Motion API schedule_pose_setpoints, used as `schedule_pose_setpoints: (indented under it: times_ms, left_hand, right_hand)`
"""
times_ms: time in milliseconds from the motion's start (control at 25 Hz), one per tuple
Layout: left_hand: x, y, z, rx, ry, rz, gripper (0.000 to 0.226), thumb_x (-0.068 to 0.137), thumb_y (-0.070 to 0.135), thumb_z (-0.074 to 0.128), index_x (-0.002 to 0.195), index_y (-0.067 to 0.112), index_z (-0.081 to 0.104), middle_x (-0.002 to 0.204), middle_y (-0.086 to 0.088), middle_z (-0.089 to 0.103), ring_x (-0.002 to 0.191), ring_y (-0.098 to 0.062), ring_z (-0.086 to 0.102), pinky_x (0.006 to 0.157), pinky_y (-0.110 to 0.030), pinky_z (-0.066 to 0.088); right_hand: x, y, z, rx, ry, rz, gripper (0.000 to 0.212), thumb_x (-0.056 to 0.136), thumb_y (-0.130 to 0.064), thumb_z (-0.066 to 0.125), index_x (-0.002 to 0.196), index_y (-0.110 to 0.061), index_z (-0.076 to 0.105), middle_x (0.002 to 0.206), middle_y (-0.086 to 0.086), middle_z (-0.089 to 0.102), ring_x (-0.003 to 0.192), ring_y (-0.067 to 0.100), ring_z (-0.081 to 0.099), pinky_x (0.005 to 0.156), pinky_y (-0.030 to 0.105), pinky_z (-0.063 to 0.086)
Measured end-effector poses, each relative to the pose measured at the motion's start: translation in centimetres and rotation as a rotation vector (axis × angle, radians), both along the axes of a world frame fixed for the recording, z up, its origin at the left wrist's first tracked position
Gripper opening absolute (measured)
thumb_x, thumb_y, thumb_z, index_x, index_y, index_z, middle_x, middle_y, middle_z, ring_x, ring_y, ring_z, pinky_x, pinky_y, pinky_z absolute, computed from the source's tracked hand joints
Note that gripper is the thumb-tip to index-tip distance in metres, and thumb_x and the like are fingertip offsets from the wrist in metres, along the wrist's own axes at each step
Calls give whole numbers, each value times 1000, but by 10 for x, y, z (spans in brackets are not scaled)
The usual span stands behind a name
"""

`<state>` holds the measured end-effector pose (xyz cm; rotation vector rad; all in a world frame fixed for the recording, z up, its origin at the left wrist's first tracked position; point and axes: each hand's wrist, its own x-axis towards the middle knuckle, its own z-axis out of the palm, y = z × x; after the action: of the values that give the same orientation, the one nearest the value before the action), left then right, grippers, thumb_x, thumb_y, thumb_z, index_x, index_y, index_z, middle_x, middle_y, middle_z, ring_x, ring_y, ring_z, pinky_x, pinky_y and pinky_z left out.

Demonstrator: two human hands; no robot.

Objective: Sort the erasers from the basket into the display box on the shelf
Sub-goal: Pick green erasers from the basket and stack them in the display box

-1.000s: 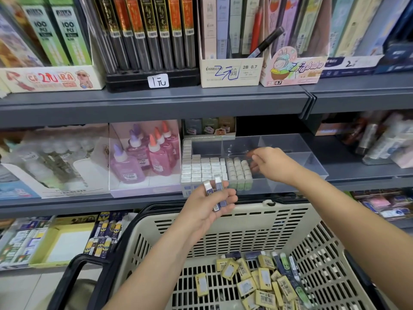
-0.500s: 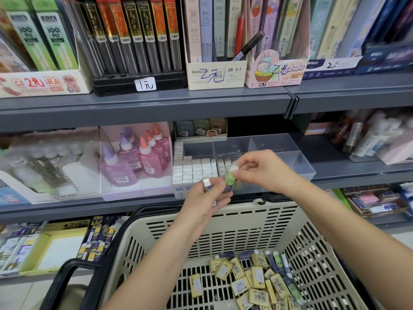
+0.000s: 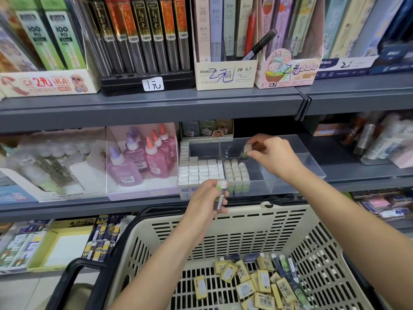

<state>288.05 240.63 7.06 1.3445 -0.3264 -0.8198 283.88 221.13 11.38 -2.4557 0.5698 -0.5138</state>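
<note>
Pinching a small green-and-white eraser (image 3: 245, 151) between thumb and fingertips, the right hand (image 3: 276, 157) hangs over the middle of the clear plastic display box (image 3: 311, 167), toward its back edge. The eraser is upright, pale end up, above the bare floor of the box just behind the packed rows. The left hand (image 3: 206, 199), apart from it, is at the box's front edge, above the far rim of the beige slotted plastic basket (image 3: 234, 222). Its fingers are curled round a long eraser in a dark sleeve (image 3: 220, 195) with a green-and-white tip poking out on top. Whether it holds more than one I cannot tell. In the box's front left corner stand tight rows of white block erasers (image 3: 201, 170), and on their right rows of round-topped erasers (image 3: 237, 174) with green bases. The box sits on the grey metal shelf (image 3: 67, 208), near its front edge, just right of a carton of pink glue bottles (image 3: 154, 157). In the basket's near right corner lies a heap of yellow-sleeved erasers (image 3: 257, 280) with a few dark and green ones among them.
</note>
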Motion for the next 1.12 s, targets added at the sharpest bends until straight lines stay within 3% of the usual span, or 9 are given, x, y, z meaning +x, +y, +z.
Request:
schedule_pose_setpoints:
  times_ms: [160,280,440,560,680,840,960,1000,1120]
  left_hand:
    - [-1,1,-2,18,-5,-2,23,92,0,43,92,15,60,81,-2,58,71,-11,53,59,-22,49]
    - [-1,3,-3,31,-63,-23,19,92,5,49,95,19,62,86,0,63,69,-8,54,64,-22,47]
    - [-2,4,-4,24,-120,-15,17,91,9,55,99,24,61,96,1,67,82,-7,60,73,-24,48]
    - [-2,5,-4,-3,-91,8,17,91,9,56,101,22,60,95,0,64,85,-11,60,78,-27,50]
    - [-1,4,-4,-15,-80,23,21,90,3,55,102,20,60,99,-4,62,90,-15,59,77,-26,52]
    - [-1,0,-2,6,-117,18,19,88,2,58,102,15,60,98,-4,63,89,-12,60,72,-19,52]
    - [-5,-12,0,38,-134,-2,19,87,3,60,105,9,61,93,-2,63,83,-8,60,70,-17,53]
    - [-8,-16,2,53,-153,-17,19,87,4,61,106,8,61,93,-2,64,81,-8,60,70,-18,54]
    - [-19,-25,3,86,-220,-38,16,85,6,63,99,14,60,95,-1,64,86,-9,61,77,-23,54]
  right_hand:
    - [3,3,-7,-132,119,35,16,88,-20,61,103,-19,66,84,-7,60,81,13,60,78,16,40]
    - [7,3,-11,-79,165,40,16,89,-23,60,104,-19,64,86,-4,61,86,18,62,78,19,42]
    - [14,4,-20,-124,307,52,21,95,-22,50,112,-12,56,101,12,66,98,31,61,81,29,45]
    - [17,6,-24,-130,385,73,21,95,-13,40,112,-8,51,95,17,63,88,34,59,69,27,37]
    - [17,3,-19,-114,452,96,26,94,-8,36,115,-9,50,94,15,61,79,28,53,67,25,36]
    - [0,2,-4,-119,278,58,17,93,-19,48,106,-16,58,89,4,66,83,23,61,70,24,42]
    - [-27,19,8,224,81,200,6,84,-30,65,86,-25,65,76,-9,67,73,9,65,67,18,49]
    - [-35,26,9,316,89,279,5,82,-28,68,86,-26,66,74,-10,67,70,6,65,67,15,50]
    - [-49,26,8,312,125,314,10,81,-16,70,89,-22,67,75,-7,69,69,6,67,71,17,53]
